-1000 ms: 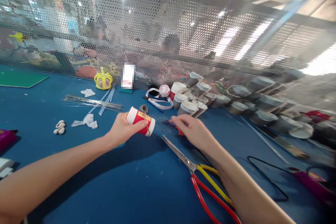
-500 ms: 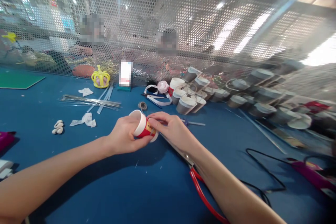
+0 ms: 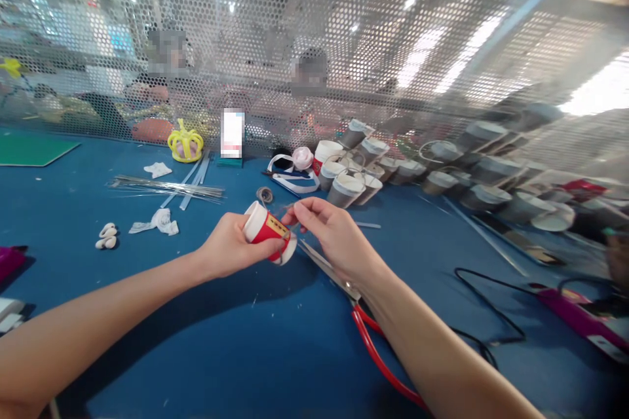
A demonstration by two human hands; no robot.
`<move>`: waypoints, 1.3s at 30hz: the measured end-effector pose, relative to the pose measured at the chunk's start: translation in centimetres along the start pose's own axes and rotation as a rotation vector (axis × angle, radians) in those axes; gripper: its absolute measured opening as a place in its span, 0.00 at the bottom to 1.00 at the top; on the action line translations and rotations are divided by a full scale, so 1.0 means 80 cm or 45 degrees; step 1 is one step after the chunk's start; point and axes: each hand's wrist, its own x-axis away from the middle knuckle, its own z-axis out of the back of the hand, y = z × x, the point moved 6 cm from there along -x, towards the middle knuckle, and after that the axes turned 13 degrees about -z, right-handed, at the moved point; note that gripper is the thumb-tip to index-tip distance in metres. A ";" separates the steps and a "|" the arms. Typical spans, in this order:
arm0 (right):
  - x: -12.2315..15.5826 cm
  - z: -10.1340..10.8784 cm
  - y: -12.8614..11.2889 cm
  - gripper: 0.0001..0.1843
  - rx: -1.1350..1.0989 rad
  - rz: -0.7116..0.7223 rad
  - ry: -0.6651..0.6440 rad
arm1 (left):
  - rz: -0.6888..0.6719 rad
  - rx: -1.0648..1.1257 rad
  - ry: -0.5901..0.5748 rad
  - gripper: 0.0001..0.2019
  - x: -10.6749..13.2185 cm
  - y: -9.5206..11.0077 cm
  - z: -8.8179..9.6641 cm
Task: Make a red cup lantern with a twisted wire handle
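My left hand (image 3: 228, 243) is wrapped around a red and white paper cup (image 3: 268, 230), which lies tilted with its open rim toward the upper left. The thumb presses a thin grey cord (image 3: 282, 250) against the cup near its base. To the right of the cup, my right hand (image 3: 331, 229) pinches the cord between thumb and fingers. A small coil of the same grey cord (image 3: 265, 194) lies on the table just beyond the cup. Red-handled scissors (image 3: 354, 298) rest partly under my right hand and forearm, blades toward the cup.
Grey cups with white tops (image 3: 346, 188) cluster at the back right. A yellow crown-shaped piece (image 3: 185, 143), a phone (image 3: 232, 134) and metal wires (image 3: 167, 188) lie behind. A black cable (image 3: 491, 304) runs at right. A perforated metal screen (image 3: 255, 59) stands across the back.
My right hand has come off the cup and now draws the cord away from it. The cup has turned so its label and the cord near its base show more.
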 end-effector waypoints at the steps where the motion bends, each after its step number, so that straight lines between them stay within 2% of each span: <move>1: 0.001 -0.002 0.000 0.10 -0.062 -0.016 -0.060 | 0.011 0.034 0.000 0.08 0.000 -0.001 -0.001; 6: 0.007 -0.008 0.005 0.12 -0.159 -0.128 -0.303 | 0.069 0.223 0.054 0.08 -0.002 0.000 -0.001; 9: 0.008 -0.007 0.007 0.09 -0.097 -0.052 -0.303 | 0.096 0.254 0.065 0.09 -0.004 -0.001 -0.001; 13: 0.007 -0.007 0.007 0.07 0.056 0.098 -0.231 | 0.085 0.216 -0.021 0.10 -0.003 -0.005 -0.005; 18: 0.013 -0.012 0.002 0.07 0.267 0.106 -0.122 | -0.034 -0.175 -0.103 0.13 0.001 -0.005 -0.004; 21: 0.019 -0.014 -0.001 0.06 0.358 0.100 -0.056 | -0.156 -0.461 -0.105 0.14 0.003 0.004 -0.003; 23: 0.022 -0.013 -0.002 0.06 0.391 0.115 -0.007 | -0.208 -0.548 -0.110 0.13 0.003 0.010 -0.004; 25: 0.022 -0.009 0.001 0.06 0.375 0.127 0.056 | -0.159 -0.474 -0.099 0.12 0.002 0.009 -0.003; 29: 0.017 0.005 0.010 0.06 0.218 0.111 0.157 | 0.127 -0.002 -0.017 0.12 -0.001 -0.008 -0.001; 32: 0.016 0.010 0.009 0.07 0.096 0.178 0.166 | 0.271 0.260 0.042 0.12 -0.002 -0.018 -0.002; 39: 0.019 0.016 0.006 0.05 0.023 0.225 0.219 | 0.384 0.463 0.089 0.12 -0.001 -0.027 -0.005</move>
